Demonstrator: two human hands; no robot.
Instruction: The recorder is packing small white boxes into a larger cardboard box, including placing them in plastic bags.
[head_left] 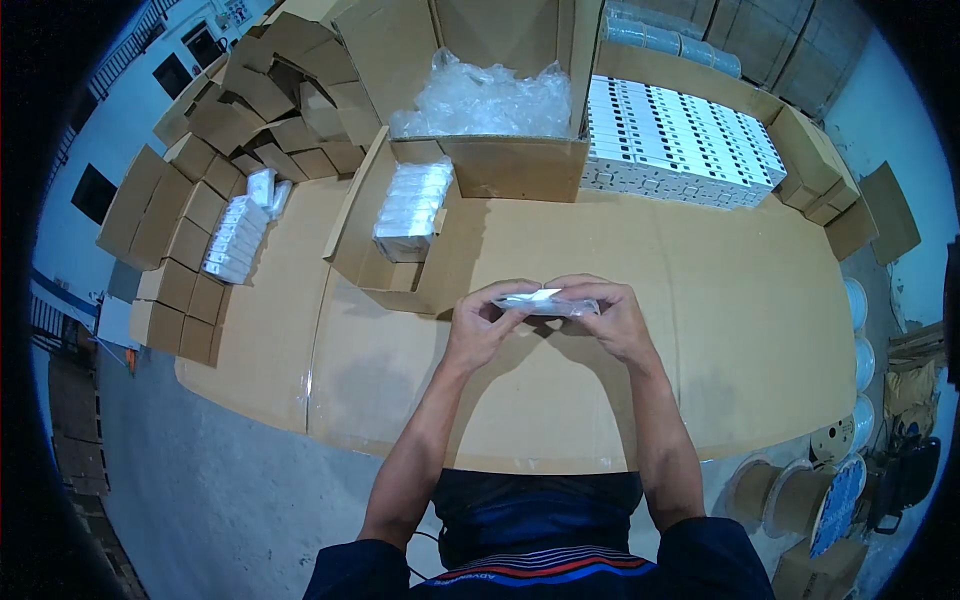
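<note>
Both my hands meet over the middle of a cardboard-covered table (700, 330). My left hand (482, 322) and my right hand (612, 315) grip the two ends of a small white item in a clear plastic sleeve (545, 300), held flat between thumbs and fingers just above the surface. Straight behind my hands an open carton (515, 165) holds a heap of clear plastic bags (480, 100). To its left a shallow cardboard tray (350, 235) carries a stack of wrapped white packs (412, 208).
A big block of small white boxes (685, 140) stands at the back right. Several folded brown cartons (255, 105) pile up at the back left, with more wrapped white packs (235, 238) beside them. Wire spools (800, 490) sit on the floor at the right.
</note>
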